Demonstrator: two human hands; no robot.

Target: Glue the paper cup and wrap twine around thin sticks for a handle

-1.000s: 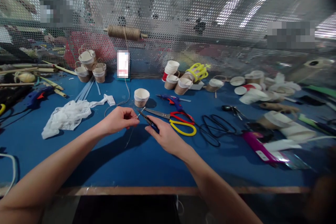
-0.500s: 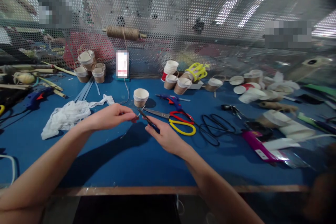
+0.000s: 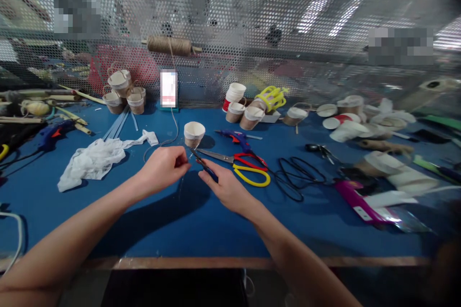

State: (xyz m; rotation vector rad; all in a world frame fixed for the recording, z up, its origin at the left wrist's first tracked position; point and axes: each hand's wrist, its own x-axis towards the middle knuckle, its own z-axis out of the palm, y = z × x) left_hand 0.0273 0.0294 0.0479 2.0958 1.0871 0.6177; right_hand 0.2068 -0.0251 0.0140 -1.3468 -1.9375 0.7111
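My right hand (image 3: 230, 187) is closed round a slim dark hand tool with a bluish handle (image 3: 209, 171); whether it is pliers or tweezers I cannot make out. The tool's tip points up and left, close to the front of a small paper cup (image 3: 194, 135) with a white upper part and brown lower part. My left hand (image 3: 169, 165) is closed, with fingertips curled near the tool's tip. Anything it pinches is hidden. Thin, pale strands show faintly below it. Red-and-yellow-handled scissors (image 3: 251, 169) lie just beyond my right hand.
White fabric (image 3: 95, 160) lies left on the blue table (image 3: 151, 230). Wrapped cups (image 3: 120, 81) are stacked behind it. A blue glue gun (image 3: 236, 140), black cable (image 3: 300, 175) and a magenta package (image 3: 353, 201) lie to the right. A twine spool (image 3: 169, 45) hangs on the mesh.
My left hand has shifted slightly, its fingers now curled in more tightly and its wrist turned. My right hand and the tool have hardly moved. The cup stays in place.
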